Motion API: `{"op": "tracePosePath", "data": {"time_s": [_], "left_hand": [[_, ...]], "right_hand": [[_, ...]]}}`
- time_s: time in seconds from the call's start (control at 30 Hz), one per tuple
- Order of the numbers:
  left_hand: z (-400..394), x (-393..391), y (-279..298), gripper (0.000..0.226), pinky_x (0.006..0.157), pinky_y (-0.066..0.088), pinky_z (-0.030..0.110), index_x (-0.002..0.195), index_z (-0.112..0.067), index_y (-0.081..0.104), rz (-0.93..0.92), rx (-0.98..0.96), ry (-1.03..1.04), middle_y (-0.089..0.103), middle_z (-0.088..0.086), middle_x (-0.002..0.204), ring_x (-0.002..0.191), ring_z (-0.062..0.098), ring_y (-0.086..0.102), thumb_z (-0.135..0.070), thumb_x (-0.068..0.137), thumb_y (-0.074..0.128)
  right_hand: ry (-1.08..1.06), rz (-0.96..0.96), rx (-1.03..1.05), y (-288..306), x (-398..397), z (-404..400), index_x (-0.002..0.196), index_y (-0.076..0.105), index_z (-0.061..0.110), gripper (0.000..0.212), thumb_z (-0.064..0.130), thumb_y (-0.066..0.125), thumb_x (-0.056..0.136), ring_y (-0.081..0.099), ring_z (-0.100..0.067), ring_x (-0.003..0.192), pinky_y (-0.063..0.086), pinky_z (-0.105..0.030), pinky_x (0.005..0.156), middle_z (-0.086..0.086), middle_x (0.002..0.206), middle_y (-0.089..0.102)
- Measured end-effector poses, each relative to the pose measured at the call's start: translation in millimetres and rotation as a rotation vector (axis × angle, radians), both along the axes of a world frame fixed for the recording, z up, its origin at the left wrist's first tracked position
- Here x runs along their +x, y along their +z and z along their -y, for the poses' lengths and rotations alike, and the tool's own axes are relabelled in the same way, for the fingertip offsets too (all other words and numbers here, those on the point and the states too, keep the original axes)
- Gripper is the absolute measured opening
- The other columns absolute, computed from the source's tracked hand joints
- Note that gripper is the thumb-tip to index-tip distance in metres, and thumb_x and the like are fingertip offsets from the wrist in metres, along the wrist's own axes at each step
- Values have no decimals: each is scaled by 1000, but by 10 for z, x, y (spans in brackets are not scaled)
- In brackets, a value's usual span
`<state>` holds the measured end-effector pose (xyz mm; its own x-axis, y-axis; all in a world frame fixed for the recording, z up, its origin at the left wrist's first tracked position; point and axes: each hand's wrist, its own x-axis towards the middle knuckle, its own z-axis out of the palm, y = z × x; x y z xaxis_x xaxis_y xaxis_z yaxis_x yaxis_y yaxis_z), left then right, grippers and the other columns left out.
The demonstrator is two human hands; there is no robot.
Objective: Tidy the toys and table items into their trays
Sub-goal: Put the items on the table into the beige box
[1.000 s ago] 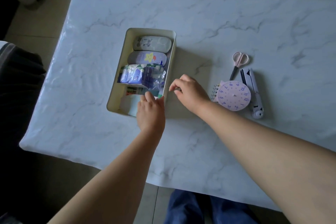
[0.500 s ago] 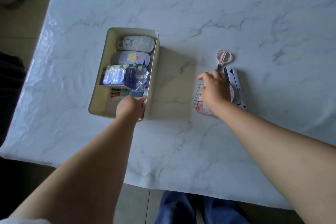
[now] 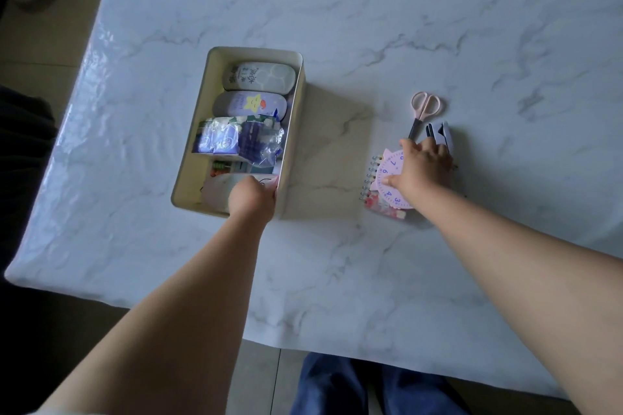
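At the near right corner of the cream tray (image 3: pixel 195 131), the left hand (image 3: pixel 253 200) grips the rim, fingers curled over the wall. Right of the tray, well apart from it, the right hand (image 3: pixel 423 167) rests on the pink clock dial (image 3: pixel 391 175), which lies on a spiral notebook (image 3: pixel 377 202); fingers spread, whether they pinch anything I cannot tell. Just beyond that hand: stapler (image 3: pixel 441 133), then pink scissors (image 3: pixel 423 109). Inside the tray, near to far: tissue packets (image 3: pixel 232 140), star-printed case (image 3: pixel 249 104), grey case (image 3: pixel 259 77). All sits on the marble table (image 3: pixel 337 263).
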<state>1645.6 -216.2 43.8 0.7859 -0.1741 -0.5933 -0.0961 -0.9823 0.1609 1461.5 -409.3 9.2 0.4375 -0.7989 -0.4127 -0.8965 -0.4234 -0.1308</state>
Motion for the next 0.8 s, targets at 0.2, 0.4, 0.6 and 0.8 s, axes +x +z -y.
{"op": "tracePosePath", "data": {"time_s": [0.2,0.4,0.6,0.8], "left_hand": [[16,-24,-58,43,72,40,32,105,2,57,-7,-54,13,65,23,105,99,37,61,-38,96,47],[-84,-7,136,43,77,48,37,107,-7,49,27,-142,-28,67,15,102,96,35,63,-48,93,52],[-56,63,291,28,61,42,25,105,-10,47,110,-218,20,66,6,101,85,26,59,-37,101,40],[-31,330,384,32,64,36,33,107,-12,46,208,-308,52,63,12,93,78,31,52,-39,103,28]], "right_hand": [[-70,240,40,38,136,-11,114,62,18,43,29,79,76,48,-33,113,41,-36,97,-13,122,46],[-80,286,82,187,337,-83,97,66,17,18,33,63,90,57,-35,105,48,-36,85,-13,111,63],[-152,400,79,406,700,-128,100,63,19,25,41,55,93,59,-32,103,49,-37,83,-7,108,67],[-561,775,355,645,1373,-250,104,67,7,30,32,51,97,58,-21,87,44,-26,75,-2,91,60]]}}
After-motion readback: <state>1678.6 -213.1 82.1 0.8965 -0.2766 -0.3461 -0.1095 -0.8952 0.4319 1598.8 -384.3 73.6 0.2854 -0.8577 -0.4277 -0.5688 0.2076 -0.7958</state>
